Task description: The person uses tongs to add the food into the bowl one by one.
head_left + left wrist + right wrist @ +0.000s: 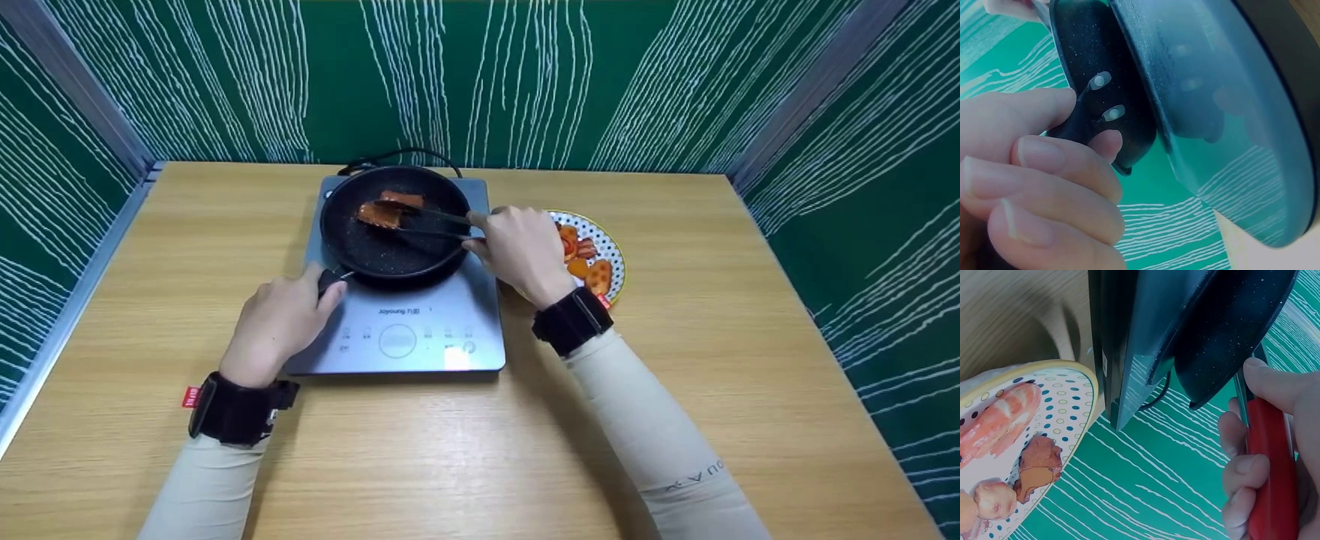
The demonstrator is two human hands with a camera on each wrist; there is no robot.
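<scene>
A black speckled frying pan sits on an induction cooker. My left hand grips the pan's dark handle, its fingers wrapped round it. Over the pan's right side, my right hand holds tongs with a red handle. The tong tips reach a reddish-brown piece of food in the pan; whether they clamp it I cannot tell. Behind it lies a second brown piece. Neither wrist view shows the tong tips or this food.
A yellow-rimmed dotted plate stands right of the cooker, partly hidden by my right hand and wrist. It bears several food pieces, including a long pinkish one. A black cord runs behind the cooker. Green, white-streaked walls enclose the wooden table.
</scene>
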